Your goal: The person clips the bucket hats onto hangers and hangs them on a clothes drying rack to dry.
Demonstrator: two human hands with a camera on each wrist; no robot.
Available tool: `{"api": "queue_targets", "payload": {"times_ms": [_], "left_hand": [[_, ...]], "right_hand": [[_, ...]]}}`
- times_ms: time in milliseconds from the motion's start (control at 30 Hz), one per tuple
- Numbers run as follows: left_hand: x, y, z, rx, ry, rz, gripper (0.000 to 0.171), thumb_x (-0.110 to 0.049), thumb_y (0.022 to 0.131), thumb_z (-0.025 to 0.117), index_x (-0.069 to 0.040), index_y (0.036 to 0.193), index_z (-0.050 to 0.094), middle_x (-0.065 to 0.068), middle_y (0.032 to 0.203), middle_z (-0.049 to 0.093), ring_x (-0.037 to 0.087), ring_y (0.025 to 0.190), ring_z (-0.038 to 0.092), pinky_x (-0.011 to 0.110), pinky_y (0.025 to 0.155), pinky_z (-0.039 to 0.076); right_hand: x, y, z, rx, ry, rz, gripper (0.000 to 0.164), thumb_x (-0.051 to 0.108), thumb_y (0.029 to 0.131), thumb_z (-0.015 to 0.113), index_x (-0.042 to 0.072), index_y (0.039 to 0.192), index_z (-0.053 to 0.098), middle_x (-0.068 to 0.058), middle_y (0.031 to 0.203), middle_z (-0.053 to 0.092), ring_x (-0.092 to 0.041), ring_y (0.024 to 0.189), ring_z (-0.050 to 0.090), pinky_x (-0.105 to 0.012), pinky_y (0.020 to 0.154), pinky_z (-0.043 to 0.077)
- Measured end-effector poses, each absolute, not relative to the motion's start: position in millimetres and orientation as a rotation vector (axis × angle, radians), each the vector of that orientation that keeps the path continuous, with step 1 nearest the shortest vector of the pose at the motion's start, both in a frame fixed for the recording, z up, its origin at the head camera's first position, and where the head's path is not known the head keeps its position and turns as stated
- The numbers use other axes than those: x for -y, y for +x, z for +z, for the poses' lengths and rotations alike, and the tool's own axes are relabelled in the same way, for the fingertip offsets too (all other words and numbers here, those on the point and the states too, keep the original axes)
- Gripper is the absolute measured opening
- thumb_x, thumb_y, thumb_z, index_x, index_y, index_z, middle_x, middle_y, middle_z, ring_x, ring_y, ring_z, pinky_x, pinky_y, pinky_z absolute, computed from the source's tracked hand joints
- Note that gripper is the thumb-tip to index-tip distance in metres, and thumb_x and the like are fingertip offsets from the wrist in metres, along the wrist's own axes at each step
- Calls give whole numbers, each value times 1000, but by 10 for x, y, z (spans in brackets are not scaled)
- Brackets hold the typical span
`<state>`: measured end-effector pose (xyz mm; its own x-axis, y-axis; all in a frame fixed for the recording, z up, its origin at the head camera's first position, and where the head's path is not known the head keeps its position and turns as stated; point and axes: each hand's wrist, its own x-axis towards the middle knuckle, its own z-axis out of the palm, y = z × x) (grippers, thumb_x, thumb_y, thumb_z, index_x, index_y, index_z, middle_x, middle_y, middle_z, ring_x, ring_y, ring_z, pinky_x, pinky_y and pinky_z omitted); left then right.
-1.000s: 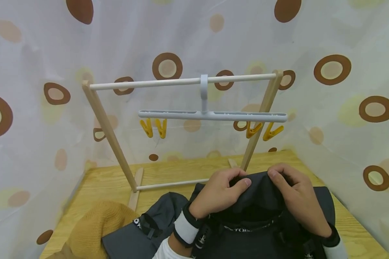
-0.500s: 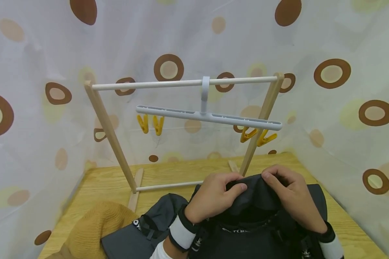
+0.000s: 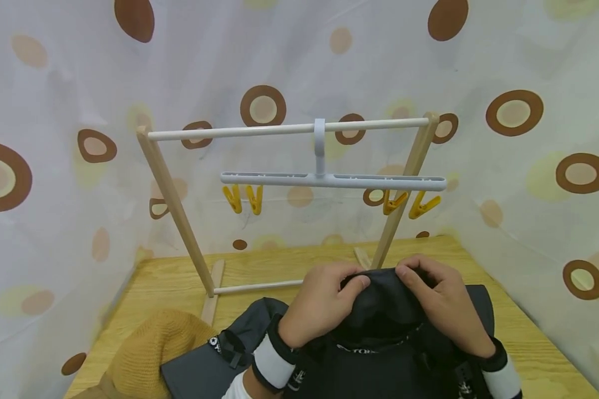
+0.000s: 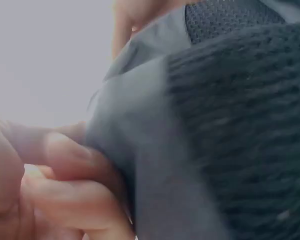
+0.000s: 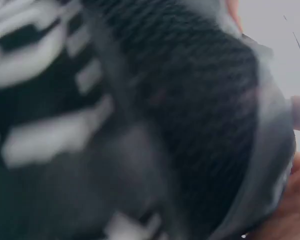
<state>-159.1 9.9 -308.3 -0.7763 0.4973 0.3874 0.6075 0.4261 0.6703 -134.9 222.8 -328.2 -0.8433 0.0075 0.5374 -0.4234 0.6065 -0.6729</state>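
left hand, right hand both pinching dark garment, ribbed weave showing only in wrist views

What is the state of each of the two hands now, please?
Left hand: closed, thumb and fingers pinching the upper edge of the dark fabric.
Right hand: closed, pinching the same edge.

Head view, taken from left hand: hanger obstructs 12 o'clock; passable gap beneath it at 11. Wooden uprights block 10 and 1. Dark cloth obstructs 8.
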Motion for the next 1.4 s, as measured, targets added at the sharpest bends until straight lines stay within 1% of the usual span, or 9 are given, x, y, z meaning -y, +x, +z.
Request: {"api": "queue_targets", "payload": {"times_ms": [167,333,467,567,700,933,1067,1267,1400], "left_hand": [[-65,-1626,-3110,2540,-959,-1499,19,-19,103,53,-14,99,70,0,74,59,5,61,47,21,60,38],[-59,-1627,-3158,2534,-1016,-1548,21,-17,103,53,-13,85,63,-2,62,39,8,51,35,19,55,31],[-44,-1616,-3204,2546,-1001,-1540,21,-17,103,53,-13,84,62,-3,62,38,8,52,36,19,55,31],[-18,-1613,-3225,2555,-960,-1522,21,-18,103,53,-14,86,63,-3,63,40,7,53,37,20,57,32],[9,-1617,-3246,2553,-938,-1513,19,-19,103,53,-15,90,66,-3,65,41,7,55,38,20,57,32],[2,-1654,-3300,2546,-949,-1514,19,-19,104,52,-14,90,64,-3,64,39,7,53,35,20,56,31],[-11,-1683,-3342,2529,-955,-1519,21,-20,104,52,-13,87,63,-2,64,38,7,52,35,20,55,31],[-31,-1712,-3375,2532,-971,-1525,29,-20,104,52,-11,76,53,-3,61,33,9,49,30,20,52,28],[-34,-1746,-3391,2536,-958,-1529,28,-20,104,51,-13,77,54,-3,61,33,9,49,30,20,52,28]], "right_hand": [[-2218,-1491,-3314,2221,70,1103,30,16,98,60,4,126,60,-9,119,62,11,88,50,-7,79,39],[-2210,-1604,-3296,2149,-127,1068,46,17,95,64,4,138,53,-19,126,57,8,83,45,-2,72,35],[-2177,-1700,-3251,2196,-152,1050,51,19,94,64,5,142,50,-21,128,55,-8,87,53,-4,69,37],[-2169,-1799,-3197,2236,-151,1046,55,23,96,62,6,145,45,-22,131,53,-25,92,58,-14,69,41],[-2215,-1918,-3134,2244,-144,1033,56,24,96,60,7,147,43,-24,135,53,-36,96,63,-22,68,43],[-2318,-2143,-3082,2184,-47,990,49,20,97,61,1,141,51,-25,132,59,-39,91,65,-6,65,36],[-2329,-2247,-3055,2146,-54,941,44,20,96,63,-3,133,58,-25,126,63,-40,85,66,-4,63,35],[-2320,-2350,-2999,2088,-82,910,42,26,94,68,-1,126,63,-22,120,67,-36,79,65,-3,59,34],[-2323,-2411,-2991,2051,-95,855,41,29,92,70,-4,115,66,-22,112,69,-36,78,65,-12,64,36]]}}
